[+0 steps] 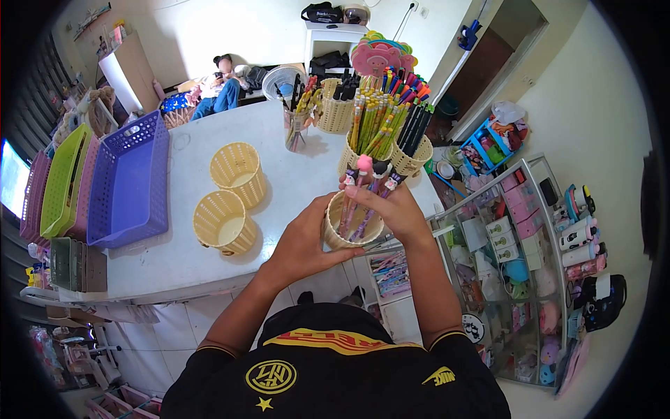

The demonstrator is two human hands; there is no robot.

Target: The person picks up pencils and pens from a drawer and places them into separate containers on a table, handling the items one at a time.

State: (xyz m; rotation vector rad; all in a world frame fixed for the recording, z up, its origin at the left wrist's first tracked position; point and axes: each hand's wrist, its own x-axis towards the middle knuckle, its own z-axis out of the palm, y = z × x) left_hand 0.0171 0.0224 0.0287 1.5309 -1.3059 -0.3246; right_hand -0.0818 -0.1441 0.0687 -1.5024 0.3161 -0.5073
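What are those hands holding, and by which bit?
The left hand holds a round cream plastic basket by its side; the right hand grips slim purple-patterned pencils just below their little figure toppers.

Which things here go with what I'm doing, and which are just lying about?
In use:
- left hand: cream basket
- right hand: character-topped pens
- probably two cream baskets alongside

Apparently just there:
- purple basket
- lime-green basket
- fan

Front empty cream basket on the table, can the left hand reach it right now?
Probably yes: only tabletop lies between the left hand and the front basket, though it must first release the held basket.
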